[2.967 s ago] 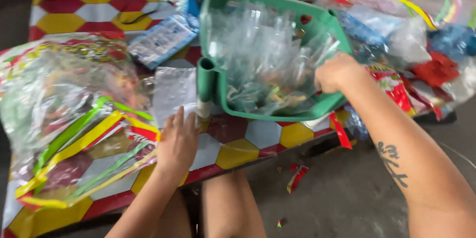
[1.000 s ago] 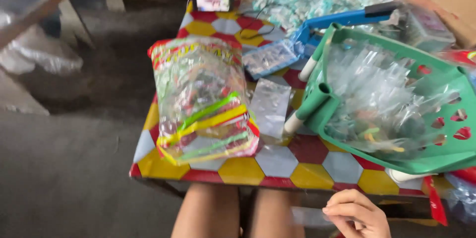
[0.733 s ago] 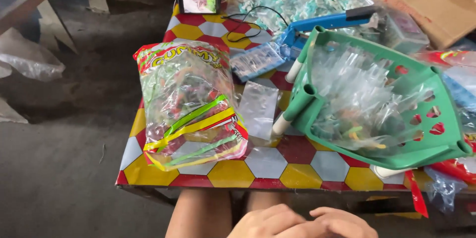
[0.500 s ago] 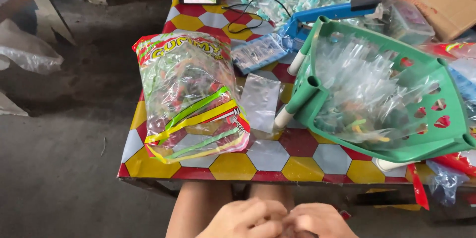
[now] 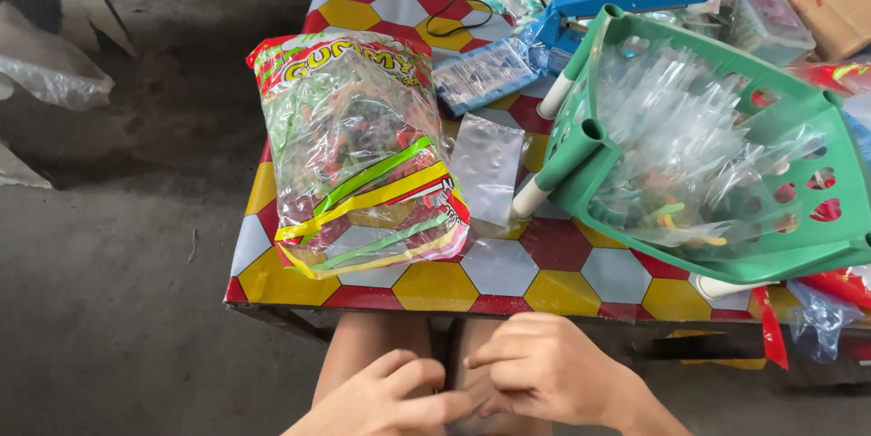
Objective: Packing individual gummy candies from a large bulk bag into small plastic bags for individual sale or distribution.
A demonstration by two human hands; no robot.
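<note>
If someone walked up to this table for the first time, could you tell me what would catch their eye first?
Probably the big clear candy bag with red, yellow and green stripes, lying on the left of the hexagon-patterned table. Next, the green plastic basket full of small clear bags on the right, with a blue heat sealer behind it. At the near edge, the left hand and right hand meet over the lap, fingers pinching something too small to identify.

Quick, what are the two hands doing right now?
Left hand: fingers curled, pinching something small; what it is cannot be told.
Right hand: fingers bent, meeting the left hand at the same spot above the lap.
</note>
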